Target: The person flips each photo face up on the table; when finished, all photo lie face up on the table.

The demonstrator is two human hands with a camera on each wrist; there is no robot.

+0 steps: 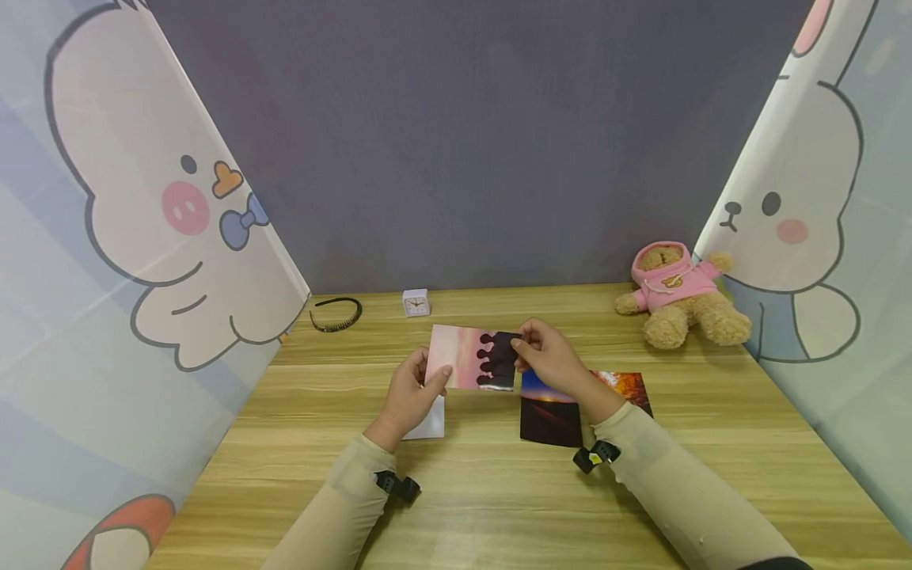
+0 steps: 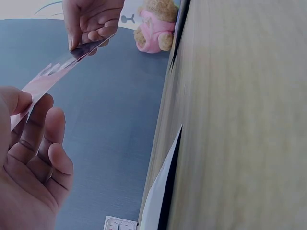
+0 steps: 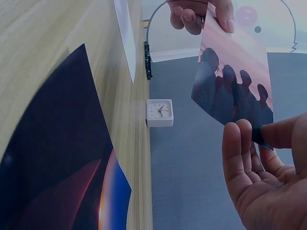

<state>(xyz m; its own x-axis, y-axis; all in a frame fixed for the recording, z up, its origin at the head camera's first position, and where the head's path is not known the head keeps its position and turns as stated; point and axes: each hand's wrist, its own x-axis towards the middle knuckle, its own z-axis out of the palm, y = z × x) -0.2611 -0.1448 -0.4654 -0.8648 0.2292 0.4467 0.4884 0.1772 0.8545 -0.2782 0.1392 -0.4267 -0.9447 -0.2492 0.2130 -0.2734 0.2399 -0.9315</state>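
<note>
Between both hands, raised above the table, is a glossy photo (image 1: 466,358) of dark silhouetted figures against a pink sky. My left hand (image 1: 416,393) pinches its pale left end between thumb and fingers. At the dark right end, my right hand (image 1: 550,360) pinches the edge, as the right wrist view shows close up. Below the right forearm lies a sunset photo (image 1: 550,423) with a dark lower half, partly covered by the hand. An autumn-leaf photo (image 1: 630,388) lies beside it, partly hidden by the arm. A whitish card (image 1: 430,419) rests under the left hand, mostly covered.
Toward the back of the wooden table (image 1: 470,499) are a black headband (image 1: 338,324) and a small white clock (image 1: 416,302). A teddy bear (image 1: 673,293) in a pink hoodie sits at the back right. A dark panel (image 1: 463,142) stands behind the table.
</note>
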